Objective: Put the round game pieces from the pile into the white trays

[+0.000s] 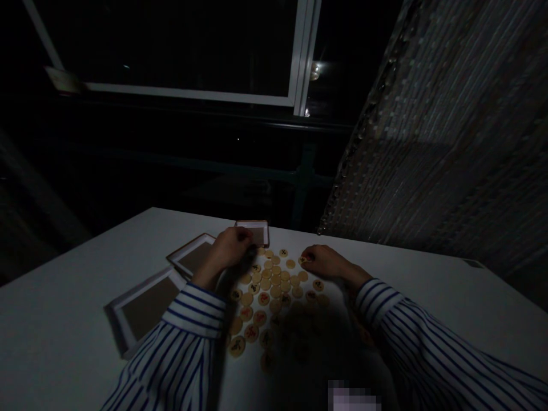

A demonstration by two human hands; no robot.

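Note:
Round wooden Chinese chess pieces [264, 298] lie scattered between my hands, some with red or black characters up and others showing plain faces. My right hand [327, 261], at the far right edge of the spread, has its fingertips closed on one chess piece [303, 260] with a dark mark. Across from it, my left hand [230, 246] reaches over the front left corner of a small open box [266, 235]. Its fingers are drawn together, and anything between them is hidden.
Two more shallow open trays, one brown-edged [180, 252] and one larger white-edged [124, 328], rest on the white table [428, 297] at left. A beaded curtain [406, 160] hangs behind at right. A dark window stands beyond. Shadow covers the nearer pieces.

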